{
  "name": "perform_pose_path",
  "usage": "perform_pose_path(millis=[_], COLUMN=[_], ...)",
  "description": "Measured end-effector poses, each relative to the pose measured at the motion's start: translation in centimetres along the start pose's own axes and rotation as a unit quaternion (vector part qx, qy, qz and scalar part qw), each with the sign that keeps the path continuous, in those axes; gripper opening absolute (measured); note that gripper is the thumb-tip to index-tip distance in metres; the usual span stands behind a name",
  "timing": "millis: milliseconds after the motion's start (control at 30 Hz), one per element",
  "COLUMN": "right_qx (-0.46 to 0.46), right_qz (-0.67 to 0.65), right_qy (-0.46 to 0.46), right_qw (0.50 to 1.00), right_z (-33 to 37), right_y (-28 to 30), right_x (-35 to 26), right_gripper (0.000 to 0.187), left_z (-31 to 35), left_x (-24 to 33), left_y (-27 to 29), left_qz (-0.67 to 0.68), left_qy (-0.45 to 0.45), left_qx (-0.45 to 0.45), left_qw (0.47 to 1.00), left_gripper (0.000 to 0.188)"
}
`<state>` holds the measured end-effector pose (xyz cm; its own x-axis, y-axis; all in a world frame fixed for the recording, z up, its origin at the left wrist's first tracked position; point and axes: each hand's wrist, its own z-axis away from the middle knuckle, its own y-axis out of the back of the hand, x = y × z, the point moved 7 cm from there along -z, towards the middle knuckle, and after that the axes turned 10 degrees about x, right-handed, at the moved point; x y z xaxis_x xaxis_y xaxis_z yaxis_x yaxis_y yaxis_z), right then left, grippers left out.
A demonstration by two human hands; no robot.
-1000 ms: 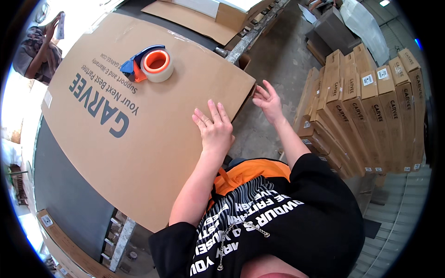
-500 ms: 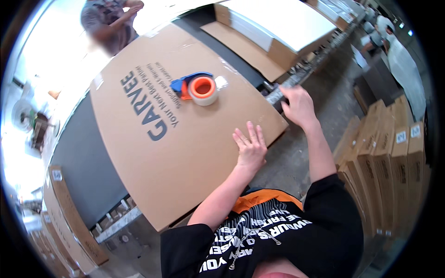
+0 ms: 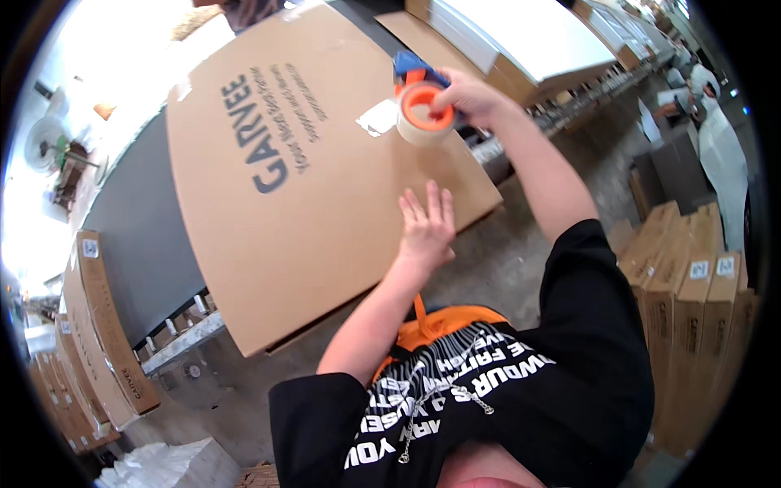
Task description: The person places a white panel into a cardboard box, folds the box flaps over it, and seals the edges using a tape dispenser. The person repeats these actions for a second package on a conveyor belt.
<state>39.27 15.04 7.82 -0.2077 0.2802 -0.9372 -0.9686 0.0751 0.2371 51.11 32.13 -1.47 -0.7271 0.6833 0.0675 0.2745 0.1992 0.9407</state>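
Observation:
A large flat cardboard box with dark print lies on the grey conveyor belt. Gripped in my right hand, above the box's right part, is a tape dispenser with a blue and orange frame and a roll of clear tape on an orange core. My left hand rests on the box near its front right edge, fingers spread and holding nothing. A shiny white patch shows on the box top just left of the dispenser.
Beyond the box, an open carton holding a white panel sits on the line. Boxes stand upright at the right, and more cartons lean at the left. Another person is partly visible at the far side.
My right hand has moved from the conveyor's edge to the tape dispenser and lifted it off the box. My left hand stays on the box. The whole view has shifted a little.

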Motion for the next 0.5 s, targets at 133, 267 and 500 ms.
perform_pose_path(millis=[133, 267, 500], right_qx=[0.058, 0.001, -0.152], right_qz=[0.248, 0.575, 0.63], right_qy=[0.227, 0.084, 0.023], right_qw=[0.94, 0.814, 0.761], right_z=[5.1, 6.9, 22.4], right_y=[2.3, 1.0, 2.4], right_x=[-5.6, 0.2, 13.9], right_gripper=[0.064, 0.045, 0.043], left_z=[-0.3, -1.0, 0.4], left_x=[-0.4, 0.1, 0.0], left_y=[-0.1, -0.2, -0.2], left_qz=[-0.008, 0.026, -0.048], left_qy=[0.009, 0.017, 0.025], left_qx=[-0.024, -0.042, -0.047], left_qw=[1.0, 0.999, 0.997], left_gripper=[0.097, 0.091, 0.096])
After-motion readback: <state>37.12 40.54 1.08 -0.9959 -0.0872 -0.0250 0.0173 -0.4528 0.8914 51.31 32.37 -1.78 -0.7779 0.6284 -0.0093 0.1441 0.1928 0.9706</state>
